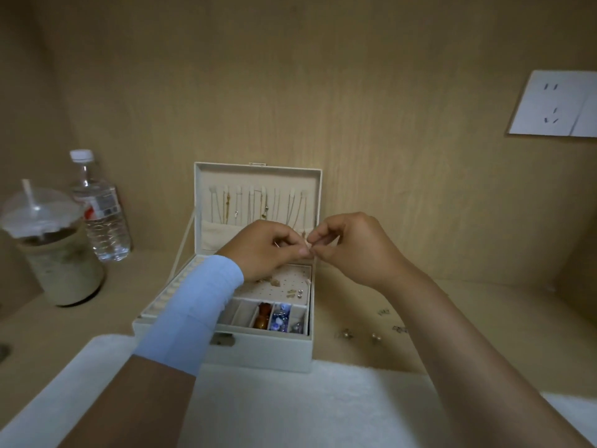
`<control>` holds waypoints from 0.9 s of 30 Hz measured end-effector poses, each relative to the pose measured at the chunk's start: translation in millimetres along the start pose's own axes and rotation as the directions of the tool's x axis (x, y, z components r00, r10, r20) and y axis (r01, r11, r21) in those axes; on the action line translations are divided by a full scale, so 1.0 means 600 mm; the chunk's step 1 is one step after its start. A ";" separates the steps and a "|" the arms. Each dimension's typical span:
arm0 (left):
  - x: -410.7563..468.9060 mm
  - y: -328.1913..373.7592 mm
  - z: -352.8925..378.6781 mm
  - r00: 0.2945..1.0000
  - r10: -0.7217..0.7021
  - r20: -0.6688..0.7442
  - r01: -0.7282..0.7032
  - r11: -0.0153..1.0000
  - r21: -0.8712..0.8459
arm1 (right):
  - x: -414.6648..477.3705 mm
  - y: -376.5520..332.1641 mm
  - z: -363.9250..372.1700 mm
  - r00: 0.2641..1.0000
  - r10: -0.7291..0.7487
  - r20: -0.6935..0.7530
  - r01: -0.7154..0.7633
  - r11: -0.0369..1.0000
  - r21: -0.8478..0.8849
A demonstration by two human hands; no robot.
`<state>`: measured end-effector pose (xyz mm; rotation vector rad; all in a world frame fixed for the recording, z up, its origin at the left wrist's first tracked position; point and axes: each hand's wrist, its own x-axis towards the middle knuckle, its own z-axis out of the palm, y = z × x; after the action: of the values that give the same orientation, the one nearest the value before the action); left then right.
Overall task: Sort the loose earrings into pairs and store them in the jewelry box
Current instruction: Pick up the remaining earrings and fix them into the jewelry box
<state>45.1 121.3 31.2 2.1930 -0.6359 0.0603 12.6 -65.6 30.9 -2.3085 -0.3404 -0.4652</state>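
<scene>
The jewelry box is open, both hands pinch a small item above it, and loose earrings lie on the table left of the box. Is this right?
No. The head view shows the loose earrings on the table right of the jewelry box, not left. The rest holds.

We see dim, warm, flat light; soft shadow under iced drink cup (64, 273). Edges bend, wide-angle. We find small pieces in jewelry box (258, 354) blurred; white cloth (290, 409) soft.

We see a cream jewelry box (258, 354), pale blue sleeve (193, 305), tan woodgrain counter (371, 305), white fluffy cloth (290, 409), amber beads (262, 316).
</scene>
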 end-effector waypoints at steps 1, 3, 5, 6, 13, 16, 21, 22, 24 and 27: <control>0.002 -0.008 -0.007 1.000 0.004 -0.008 -0.004 1.000 -0.020 | 0.009 -0.007 0.008 1.000 -0.022 -0.013 0.022 1.000 0.005; 0.006 -0.024 -0.020 0.999 -0.002 -0.041 0.000 0.998 -0.062 | 0.026 -0.015 0.024 0.998 -0.051 -0.029 0.051 0.999 0.008; 0.010 -0.037 -0.030 0.997 -0.014 -0.072 0.007 0.995 -0.099 | 0.040 -0.019 0.039 0.997 -0.057 -0.044 0.058 0.998 0.029; 0.012 -0.044 -0.035 0.997 -0.022 -0.080 0.012 0.993 -0.119 | 0.046 -0.020 0.048 0.997 -0.054 -0.054 0.057 0.997 0.047; 0.010 -0.069 -0.051 0.990 -0.089 -0.105 0.053 0.951 -0.306 | 0.065 -0.021 0.083 0.989 -0.047 -0.142 0.060 0.994 0.088; 0.010 -0.069 -0.052 0.990 -0.086 -0.110 0.047 0.946 -0.320 | 0.065 -0.017 0.088 0.992 -0.029 -0.122 0.048 0.986 0.160; 0.014 -0.067 -0.049 0.986 -0.072 -0.151 0.017 0.940 -0.340 | 0.062 -0.023 0.089 0.995 0.066 -0.075 -0.034 0.931 0.364; 0.014 -0.065 -0.050 0.984 -0.074 -0.163 0.014 0.939 -0.344 | 0.062 -0.025 0.089 0.995 0.070 -0.076 -0.036 0.925 0.378; 0.014 -0.063 -0.053 0.980 -0.076 -0.181 0.009 0.939 -0.343 | 0.063 -0.026 0.089 0.992 0.079 -0.096 -0.033 0.912 0.408; 0.012 -0.061 -0.061 0.983 -0.075 -0.166 0.017 0.944 -0.329 | 0.062 -0.027 0.088 0.985 0.118 -0.126 -0.050 0.893 0.447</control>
<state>74.2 164.4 30.8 1.8558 -0.4575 0.1155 52.3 -12.7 22.0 -1.8240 -0.2409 -0.4608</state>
